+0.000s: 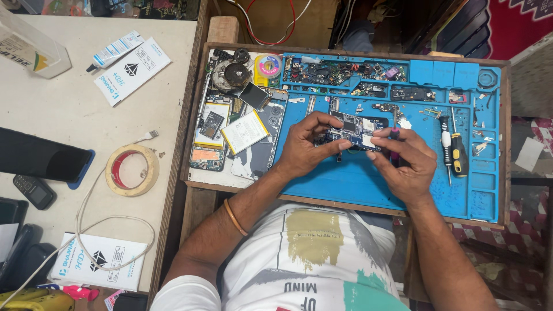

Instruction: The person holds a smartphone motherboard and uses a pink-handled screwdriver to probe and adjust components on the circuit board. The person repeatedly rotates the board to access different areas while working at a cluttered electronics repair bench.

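two hands are holding one small circuit board over a blue mat.

the circuit board (352, 130) is lying flat with its long side running left to right, in the middle of the blue mat (345, 178). the left hand (305, 147) is pinching its left end, fingers curled close. the right hand (403, 164) is pinching one thin purple tool (394, 138) against the right end. two screwdrivers (452, 150) are lying to the right. one tape roll (132, 170) is sitting far left.

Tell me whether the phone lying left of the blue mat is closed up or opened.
Opened. The phone lies with its back cover off: its battery and inner parts show, and a loose battery rests beside it.
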